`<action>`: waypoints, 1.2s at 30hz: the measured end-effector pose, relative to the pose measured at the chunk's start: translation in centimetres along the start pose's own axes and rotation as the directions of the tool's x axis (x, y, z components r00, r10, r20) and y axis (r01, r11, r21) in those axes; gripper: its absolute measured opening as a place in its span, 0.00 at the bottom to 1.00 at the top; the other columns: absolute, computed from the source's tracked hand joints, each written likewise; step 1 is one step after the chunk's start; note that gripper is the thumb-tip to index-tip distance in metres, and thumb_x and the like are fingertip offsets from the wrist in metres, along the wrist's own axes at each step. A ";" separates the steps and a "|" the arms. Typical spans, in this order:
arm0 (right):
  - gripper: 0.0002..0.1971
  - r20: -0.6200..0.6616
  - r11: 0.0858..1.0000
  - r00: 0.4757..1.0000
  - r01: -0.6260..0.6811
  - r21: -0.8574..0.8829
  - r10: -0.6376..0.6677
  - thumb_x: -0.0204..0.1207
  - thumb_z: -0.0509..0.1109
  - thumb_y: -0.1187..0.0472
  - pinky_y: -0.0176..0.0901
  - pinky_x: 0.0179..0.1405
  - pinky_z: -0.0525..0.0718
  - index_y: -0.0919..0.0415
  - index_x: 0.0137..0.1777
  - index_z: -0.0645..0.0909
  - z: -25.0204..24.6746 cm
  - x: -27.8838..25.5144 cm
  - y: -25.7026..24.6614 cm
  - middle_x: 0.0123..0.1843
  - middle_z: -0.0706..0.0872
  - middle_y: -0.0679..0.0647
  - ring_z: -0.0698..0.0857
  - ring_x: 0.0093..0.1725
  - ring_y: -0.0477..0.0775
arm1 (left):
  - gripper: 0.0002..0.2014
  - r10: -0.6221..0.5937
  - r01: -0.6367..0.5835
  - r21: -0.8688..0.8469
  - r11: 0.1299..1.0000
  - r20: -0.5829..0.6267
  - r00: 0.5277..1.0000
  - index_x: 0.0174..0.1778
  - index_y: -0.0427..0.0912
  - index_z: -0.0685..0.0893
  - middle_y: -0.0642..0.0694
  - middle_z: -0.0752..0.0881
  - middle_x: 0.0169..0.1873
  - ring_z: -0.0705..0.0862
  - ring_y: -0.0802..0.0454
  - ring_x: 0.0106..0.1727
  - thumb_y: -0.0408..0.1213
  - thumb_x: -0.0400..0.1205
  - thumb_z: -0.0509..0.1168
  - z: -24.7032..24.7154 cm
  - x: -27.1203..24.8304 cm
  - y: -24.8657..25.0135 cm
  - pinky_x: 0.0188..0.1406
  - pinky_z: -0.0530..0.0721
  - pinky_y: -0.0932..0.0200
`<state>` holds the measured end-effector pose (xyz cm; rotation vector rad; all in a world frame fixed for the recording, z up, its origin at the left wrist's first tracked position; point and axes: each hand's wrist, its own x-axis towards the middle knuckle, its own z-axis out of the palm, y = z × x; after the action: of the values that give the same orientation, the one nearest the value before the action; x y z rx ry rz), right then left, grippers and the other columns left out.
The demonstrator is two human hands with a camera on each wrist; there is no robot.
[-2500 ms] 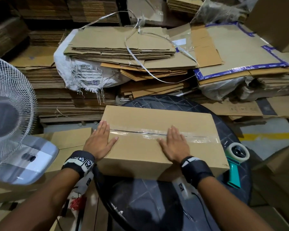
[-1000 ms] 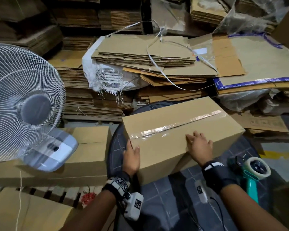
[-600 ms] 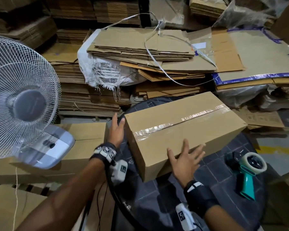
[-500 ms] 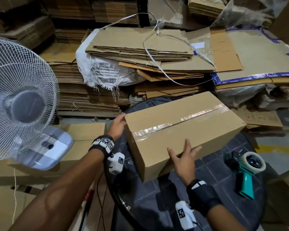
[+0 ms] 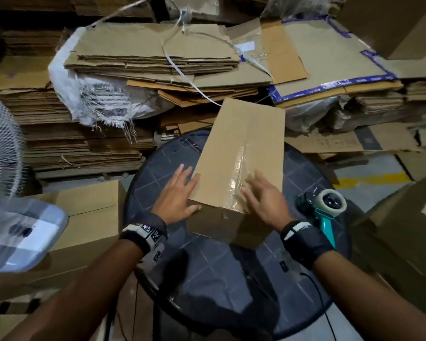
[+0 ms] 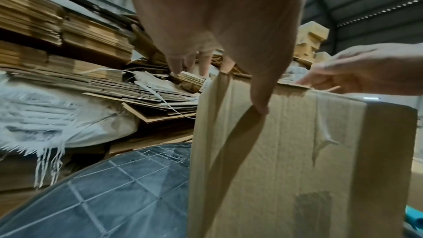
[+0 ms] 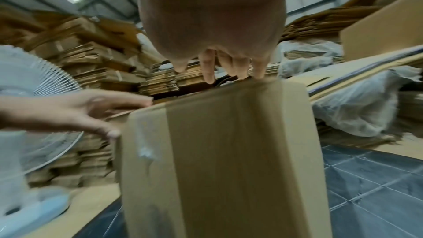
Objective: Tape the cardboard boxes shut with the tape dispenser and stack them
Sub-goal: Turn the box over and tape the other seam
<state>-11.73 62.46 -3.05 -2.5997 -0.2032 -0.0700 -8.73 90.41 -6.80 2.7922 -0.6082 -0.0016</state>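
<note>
Cardboard box (image 5: 241,153) has swung from crosswise to lengthwise on the round table (image 5: 219,279), its far end now toward 12 o'clock. Left hand (image 5: 176,195) and right hand (image 5: 263,200) press its near end with straight, spread fingers, gripping nothing. Judged taped and ready for stacking; tape dispenser (image 5: 326,210) lies idle at 3 o'clock.

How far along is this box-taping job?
One seam looks done: clear tape runs along the top of the brown cardboard box on the round dark table. Both the left hand and right hand are handling it; the teal tape dispenser lies idle. Stacking seems left.
</note>
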 end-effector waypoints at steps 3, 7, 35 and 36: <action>0.33 0.086 0.955 0.978 0.206 -0.213 -0.191 0.87 0.48 0.34 0.56 0.70 0.79 0.57 0.75 0.79 2.4 -1.5 -0.3 0.81 0.74 0.60 0.80 0.73 0.63 | 0.53 0.109 -0.115 0.051 0.992 0.104 0.989 0.89 0.43 0.51 0.44 0.46 0.89 0.35 0.46 0.88 0.64 0.77 0.70 0.5 1.5 1.0 0.86 0.54 0.42; 0.35 0.145 0.883 0.979 0.190 -0.429 -0.141 0.86 0.46 0.35 0.61 0.72 0.78 0.59 0.78 0.75 4.1 -1.3 -0.1 0.80 0.75 0.66 0.76 0.78 0.65 | 0.55 0.077 -0.070 -0.075 0.995 0.097 0.992 0.89 0.41 0.48 0.46 0.40 0.89 0.37 0.49 0.88 0.63 0.76 0.72 2.0 1.5 1.3 0.86 0.59 0.42; 0.57 0.097 0.893 0.985 -0.088 -0.442 0.146 0.64 0.65 0.19 0.82 0.79 0.50 0.51 0.86 0.53 1.7 -1.1 2.3 0.89 0.53 0.62 0.50 0.89 0.64 | 0.54 -0.165 0.174 -0.167 0.971 0.066 0.984 0.89 0.41 0.46 0.55 0.35 0.87 0.62 0.44 0.85 0.55 0.77 0.75 2.1 -1.1 4.6 0.76 0.75 0.44; 0.59 0.099 0.898 0.978 -0.125 -0.421 0.183 0.62 0.68 0.19 0.83 0.78 0.50 0.50 0.86 0.52 1.4 -0.9 2.5 0.89 0.50 0.63 0.48 0.88 0.66 | 0.54 -0.177 0.185 -0.148 0.972 0.068 0.982 0.89 0.41 0.45 0.55 0.34 0.87 0.61 0.45 0.86 0.56 0.77 0.74 2.1 -1.1 4.8 0.76 0.76 0.44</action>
<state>-12.26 60.94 -5.57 -3.0384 -0.0285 0.1382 -11.79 86.07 -7.59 2.6935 -0.3472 -0.1558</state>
